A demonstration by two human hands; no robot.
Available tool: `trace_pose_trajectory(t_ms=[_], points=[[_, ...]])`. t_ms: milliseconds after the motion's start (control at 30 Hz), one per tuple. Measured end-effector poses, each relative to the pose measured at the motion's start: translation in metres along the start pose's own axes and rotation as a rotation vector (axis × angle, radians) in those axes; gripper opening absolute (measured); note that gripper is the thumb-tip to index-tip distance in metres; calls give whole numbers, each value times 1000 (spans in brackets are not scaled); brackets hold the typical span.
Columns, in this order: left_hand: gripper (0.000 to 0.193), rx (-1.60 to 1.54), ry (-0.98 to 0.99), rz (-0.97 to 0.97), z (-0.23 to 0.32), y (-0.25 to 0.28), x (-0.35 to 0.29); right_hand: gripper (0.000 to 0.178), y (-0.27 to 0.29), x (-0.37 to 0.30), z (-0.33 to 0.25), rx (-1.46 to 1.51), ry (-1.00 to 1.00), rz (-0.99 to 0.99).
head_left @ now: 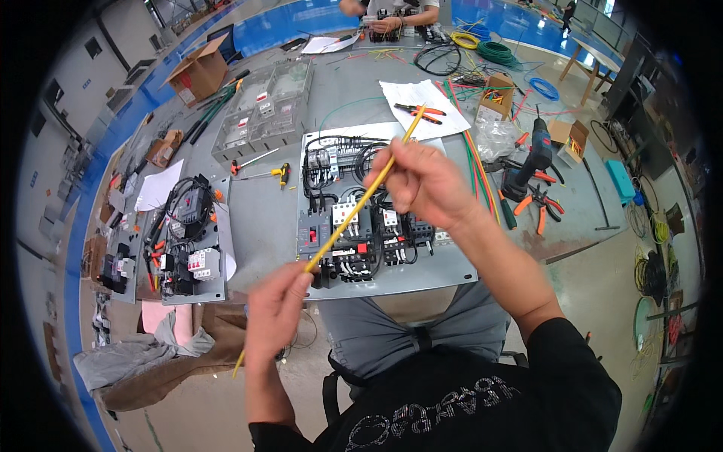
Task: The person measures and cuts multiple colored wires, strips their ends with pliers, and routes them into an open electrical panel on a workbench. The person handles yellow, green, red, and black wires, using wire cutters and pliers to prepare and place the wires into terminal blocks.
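Observation:
A long, thin yellow tube runs slantwise between my hands, its top end pointing away and to the right. My left hand pinches it low down, and the tail of the tube comes out below that wrist. Further up, my right hand grips the tube between thumb and fingers. Both hands are above a metal mounting plate carrying a breaker, a white-faced contactor and black wiring. Part of the wiring is hidden behind my right hand.
Orange-handled pliers lie on a white paper behind the plate. At right stand a cordless drill and more pliers. A second wired plate is at left, with plastic bins beyond. Across the table, a person's hands handle parts.

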State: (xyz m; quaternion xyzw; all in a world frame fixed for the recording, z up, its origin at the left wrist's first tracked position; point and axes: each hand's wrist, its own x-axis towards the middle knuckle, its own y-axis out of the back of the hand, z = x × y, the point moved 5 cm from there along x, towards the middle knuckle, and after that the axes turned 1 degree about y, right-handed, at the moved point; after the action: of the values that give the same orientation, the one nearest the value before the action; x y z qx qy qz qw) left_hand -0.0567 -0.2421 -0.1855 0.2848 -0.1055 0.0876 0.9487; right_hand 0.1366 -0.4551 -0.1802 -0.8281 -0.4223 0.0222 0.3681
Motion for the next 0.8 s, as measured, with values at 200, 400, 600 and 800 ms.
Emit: trace_pose_trajectory(t_ms=[200, 400, 600, 800], points=[[20, 40, 65, 5, -4, 42, 64, 37, 6, 60, -49, -493, 25, 111], [15, 44, 170, -73, -72, 6, 105, 24, 133, 87, 0, -515, -242, 259], [14, 52, 236, -95, -139, -14, 128, 44, 190, 70, 12, -1442, -162, 234], [16, -62, 348, 12, -178, -16, 125, 97, 187, 64, 5, -1776, -453, 346]])
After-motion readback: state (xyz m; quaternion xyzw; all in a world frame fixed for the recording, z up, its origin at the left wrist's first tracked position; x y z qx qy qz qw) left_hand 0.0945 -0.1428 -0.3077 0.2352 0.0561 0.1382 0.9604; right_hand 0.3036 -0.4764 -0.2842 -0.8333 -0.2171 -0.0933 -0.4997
